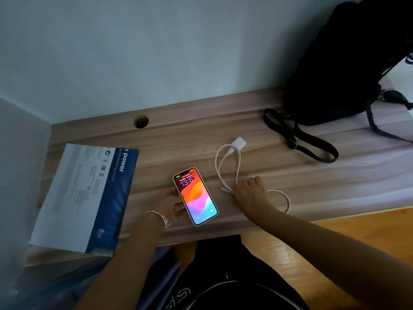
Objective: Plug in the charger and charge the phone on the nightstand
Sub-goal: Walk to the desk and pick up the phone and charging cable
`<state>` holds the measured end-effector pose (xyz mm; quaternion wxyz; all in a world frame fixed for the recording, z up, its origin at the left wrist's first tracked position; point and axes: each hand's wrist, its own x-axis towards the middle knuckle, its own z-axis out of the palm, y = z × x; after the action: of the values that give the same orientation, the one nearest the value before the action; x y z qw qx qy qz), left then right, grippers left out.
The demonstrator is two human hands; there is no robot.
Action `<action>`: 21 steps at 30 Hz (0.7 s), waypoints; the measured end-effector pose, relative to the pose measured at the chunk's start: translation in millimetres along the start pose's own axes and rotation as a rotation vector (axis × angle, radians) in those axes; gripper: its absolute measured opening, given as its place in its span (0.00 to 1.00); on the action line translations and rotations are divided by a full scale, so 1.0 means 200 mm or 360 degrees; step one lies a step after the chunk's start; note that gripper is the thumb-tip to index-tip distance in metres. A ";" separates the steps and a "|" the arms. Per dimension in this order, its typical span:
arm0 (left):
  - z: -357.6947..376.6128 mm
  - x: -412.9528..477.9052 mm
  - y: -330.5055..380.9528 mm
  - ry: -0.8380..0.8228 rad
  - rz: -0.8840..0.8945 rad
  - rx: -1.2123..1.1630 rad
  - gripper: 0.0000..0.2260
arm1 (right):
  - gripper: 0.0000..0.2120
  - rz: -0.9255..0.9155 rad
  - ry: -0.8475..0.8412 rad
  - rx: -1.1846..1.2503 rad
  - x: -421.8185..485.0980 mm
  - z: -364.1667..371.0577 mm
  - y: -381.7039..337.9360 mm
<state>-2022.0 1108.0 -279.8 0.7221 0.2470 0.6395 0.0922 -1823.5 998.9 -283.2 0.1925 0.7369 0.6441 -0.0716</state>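
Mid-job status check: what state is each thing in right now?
phone: screen lit, no cable plugged in.
charger: lying on desk, not in any socket, cable attached.
cable: looped, free end loose.
left hand: holds phone's edge.
right hand: grips cable.
cable hole: nothing through it.

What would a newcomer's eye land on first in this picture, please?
The phone, its screen glowing orange and pink, stands out on the wooden table, held at its left edge by the left hand. Beside it the right hand grips the white cable, whose charger block lies unplugged further back, near a black bag.
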 end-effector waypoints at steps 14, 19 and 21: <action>-0.04 0.05 0.05 -0.0139 -0.0204 0.0157 0.09 | 0.14 0.0396 -0.0279 0.0818 0.02 -0.02 0.13; -0.06 0.03 0.11 -0.0181 -0.0149 0.0237 0.09 | 0.10 0.0469 -0.0466 0.1824 -0.02 -0.10 0.20; -0.06 0.02 0.14 -0.0208 -0.0087 0.0259 0.08 | 0.07 0.0573 -0.0398 0.2216 -0.05 -0.14 0.21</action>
<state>-2028.1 1137.5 -271.1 0.7421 0.2925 0.6031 0.0039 -1788.7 996.8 -246.1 -0.2399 0.7692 0.2913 -0.5156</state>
